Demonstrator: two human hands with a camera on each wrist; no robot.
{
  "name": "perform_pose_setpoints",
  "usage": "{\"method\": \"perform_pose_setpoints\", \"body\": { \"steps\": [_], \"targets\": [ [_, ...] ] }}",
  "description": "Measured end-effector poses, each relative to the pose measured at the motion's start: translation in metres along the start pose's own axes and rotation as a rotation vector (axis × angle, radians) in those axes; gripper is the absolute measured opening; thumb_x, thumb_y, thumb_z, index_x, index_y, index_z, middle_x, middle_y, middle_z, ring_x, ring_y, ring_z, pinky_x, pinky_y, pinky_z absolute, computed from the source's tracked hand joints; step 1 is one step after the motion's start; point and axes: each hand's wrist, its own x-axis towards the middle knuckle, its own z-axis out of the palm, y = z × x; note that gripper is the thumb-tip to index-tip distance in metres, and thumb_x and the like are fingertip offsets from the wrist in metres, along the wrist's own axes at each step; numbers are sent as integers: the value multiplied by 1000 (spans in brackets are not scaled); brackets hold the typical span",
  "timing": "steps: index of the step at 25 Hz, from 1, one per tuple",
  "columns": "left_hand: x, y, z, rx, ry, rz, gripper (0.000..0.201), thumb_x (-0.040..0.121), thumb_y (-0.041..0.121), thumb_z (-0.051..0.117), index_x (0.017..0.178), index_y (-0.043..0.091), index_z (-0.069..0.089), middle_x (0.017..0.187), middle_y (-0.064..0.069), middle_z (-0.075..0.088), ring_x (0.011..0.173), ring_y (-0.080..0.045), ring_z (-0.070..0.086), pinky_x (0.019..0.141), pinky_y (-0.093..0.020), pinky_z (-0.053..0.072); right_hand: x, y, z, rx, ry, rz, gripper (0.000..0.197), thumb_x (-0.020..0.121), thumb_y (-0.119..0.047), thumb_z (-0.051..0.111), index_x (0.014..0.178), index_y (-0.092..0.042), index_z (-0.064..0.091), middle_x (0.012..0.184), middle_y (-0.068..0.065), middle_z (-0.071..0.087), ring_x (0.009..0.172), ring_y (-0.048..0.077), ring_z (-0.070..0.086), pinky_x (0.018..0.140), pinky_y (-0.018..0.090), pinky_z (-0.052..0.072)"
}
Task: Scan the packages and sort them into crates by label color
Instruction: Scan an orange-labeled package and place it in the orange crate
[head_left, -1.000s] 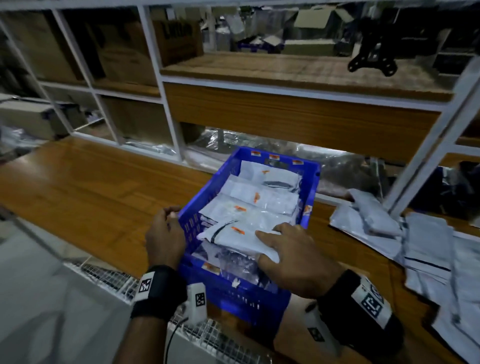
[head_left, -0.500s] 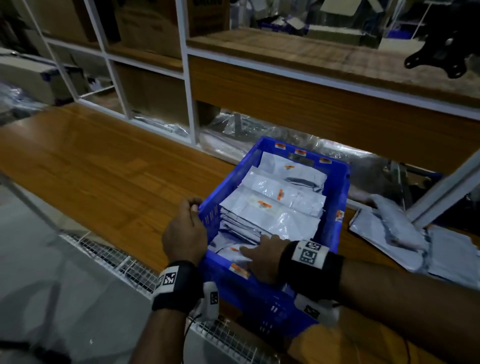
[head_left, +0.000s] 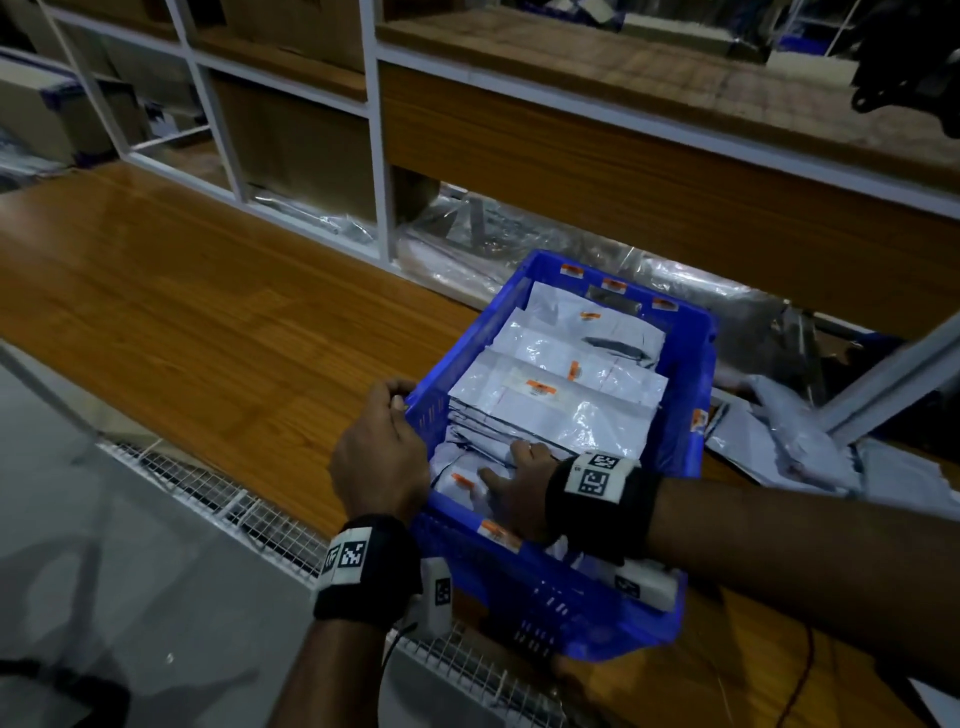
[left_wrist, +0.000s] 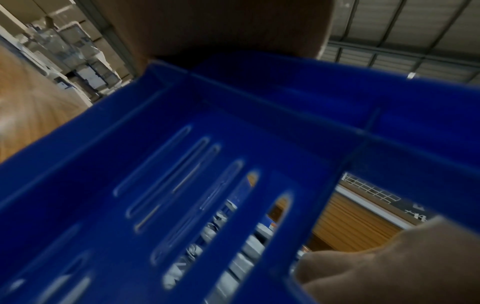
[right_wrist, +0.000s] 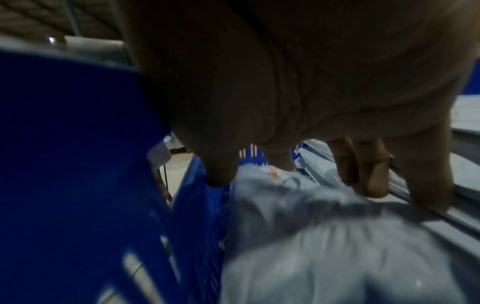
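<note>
While gripping the crate (head_left: 696, 364) — left hand (head_left: 382, 457) curled.

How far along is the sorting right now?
Done: the blue crate holds a stack of white packages with orange labels. In hand: the left hand grips the crate's rim; the right hand presses packages inside. Left: loose packages on the bench beside it.

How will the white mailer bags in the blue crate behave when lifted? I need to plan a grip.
Probably floppy: the mailer bags look thin, and wrinkle under the right hand. Likely slippery, since their plastic is glossy and they lie overlapped in the blue crate. Each seems light, though contents are hidden.
</note>
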Motion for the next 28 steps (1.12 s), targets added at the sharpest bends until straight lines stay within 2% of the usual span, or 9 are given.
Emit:
{"method": "perform_pose_setpoints", "body": {
  "steps": [4,8,12,14,16,17,19,24,28],
  "targets": [
    [0,0,1,-4,21,-3,24,111,25,43,120,35,64,78,7,59,69,-20,50,57,-32,29,-13,7,-23,109,-13,-50,59,96,-58,59,142,-22,48,140,16,40,126,37,50,96,45,47],
    [0,0,3,6,31,0,25,110,24,44,119,36,65,79,5,63,69,-21,52,61,-33,32,-35,19,-35,243,25,-123,58,98,-59,56,130,-12,58,130,13,60,108,28,57,86,33,45],
    [0,2,3,7,42,-9,26,110,22,45,119,34,66,79,4,62,71,-24,54,59,-32,30,-74,35,-46,405,134,-139,68,99,-63,50,150,-19,48,147,5,56,129,25,54,104,33,44],
    [-1,3,2,4,28,-16,25,109,23,46,120,32,66,88,-6,70,79,-33,60,69,-36,37,-98,45,-48,488,249,-138,70,99,-64,51,156,-24,41,153,2,51,134,20,51,102,28,39],
    [-6,9,0,36,24,-10,21,108,27,47,119,31,64,98,-10,75,96,-37,66,97,-47,39,-121,56,-45,556,371,-150,68,99,-61,53,155,-24,43,149,0,55,128,16,56,97,24,40],
    [-11,18,-1,65,34,-1,19,107,29,48,118,31,64,101,-9,75,104,-36,67,113,-54,26,-132,63,-41,587,422,-150,67,99,-61,53,154,-25,44,145,-1,58,123,14,58,97,24,42],
    [-25,44,0,86,40,41,17,104,36,52,116,32,62,105,-1,72,112,-32,63,122,-63,9,-152,78,-28,662,502,-133,64,98,-62,53,152,-28,46,137,-5,62,114,11,62,97,27,48],
    [-88,136,17,-121,-157,340,16,104,37,57,119,33,62,118,9,67,116,-23,63,106,-55,43,-203,130,34,911,674,-5,54,98,-60,55,144,-32,56,119,-15,67,102,2,63,93,30,54],
    [-141,186,68,-196,-361,536,22,99,38,54,119,31,61,122,9,65,116,-18,60,96,-46,50,-224,203,123,1048,687,274,47,98,-55,60,137,-29,62,119,-6,69,104,11,64,94,33,53]
  ]
}}
